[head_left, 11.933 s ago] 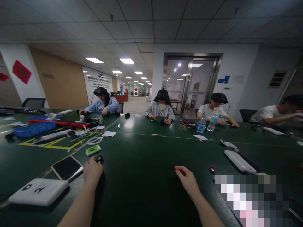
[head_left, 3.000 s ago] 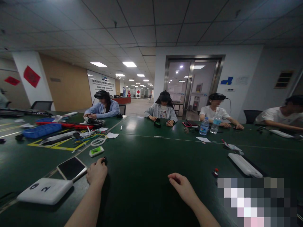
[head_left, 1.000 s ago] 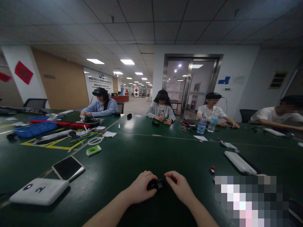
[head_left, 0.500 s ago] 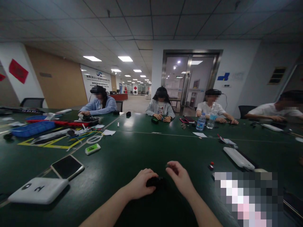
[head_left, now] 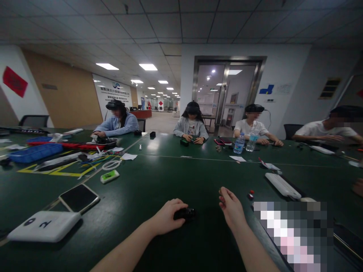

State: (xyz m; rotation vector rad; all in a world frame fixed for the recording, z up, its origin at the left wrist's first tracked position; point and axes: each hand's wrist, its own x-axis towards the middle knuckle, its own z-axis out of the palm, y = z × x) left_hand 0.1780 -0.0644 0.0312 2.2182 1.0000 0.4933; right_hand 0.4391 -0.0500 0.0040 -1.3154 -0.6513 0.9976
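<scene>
My left hand (head_left: 170, 216) is closed round one end of a small black box-like object (head_left: 189, 213) that rests on the dark green table (head_left: 136, 204). Its far end sticks out past my fingertips toward the right; the kind is too dark to tell. My right hand (head_left: 231, 206) is raised to the right of it, apart from it. Thumb and forefinger are pinched together there, and whatever is between them is too small to make out. Beyond my right hand lies a small red and white piece (head_left: 250, 194).
To the left lie a phone (head_left: 79, 198), a white power bank (head_left: 45, 226), a green and white packet (head_left: 110, 176), a cable coil and a blue tray (head_left: 36, 152). At right are a long white device (head_left: 283, 186) and two bottles (head_left: 239, 144). Several people sit across the table.
My right hand has moved right, away from the black object, and its fingers have come together in a pinch. My left hand still holds the object. The view has shifted slightly.
</scene>
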